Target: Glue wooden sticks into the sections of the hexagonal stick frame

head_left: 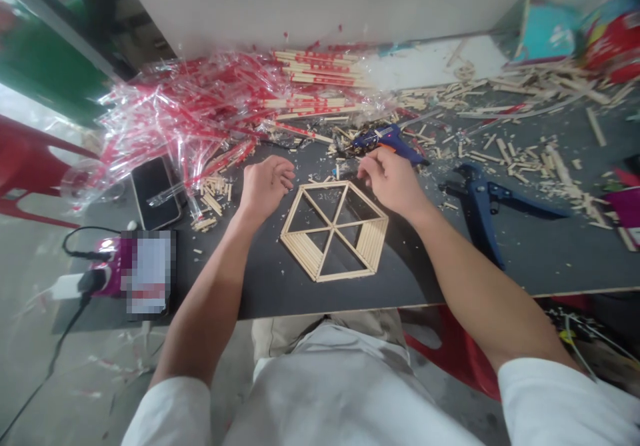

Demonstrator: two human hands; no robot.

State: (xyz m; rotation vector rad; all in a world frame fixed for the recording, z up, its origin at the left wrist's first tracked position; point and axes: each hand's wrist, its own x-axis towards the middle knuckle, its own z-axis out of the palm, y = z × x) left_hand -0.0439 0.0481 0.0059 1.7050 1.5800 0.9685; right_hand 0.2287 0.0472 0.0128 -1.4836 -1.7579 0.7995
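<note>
Wooden stick frame [332,227]: a six-sided wheel lying flat on the table [270,283], between the arms.
Rows of sticks [373,244]: seen in its near-left and near-right parts; the step looks like filling these, and the next move seems to call for more sticks and glue.
Left hand [263,186]: beside its far-left side, fingers loosely bent, slightly apart, nothing seen in them.
Right hand [397,179]: at its far-right side, fingers curled; I cannot tell whether they pinch anything.
Glue gun [371,137]: just beyond the right hand.
</note>
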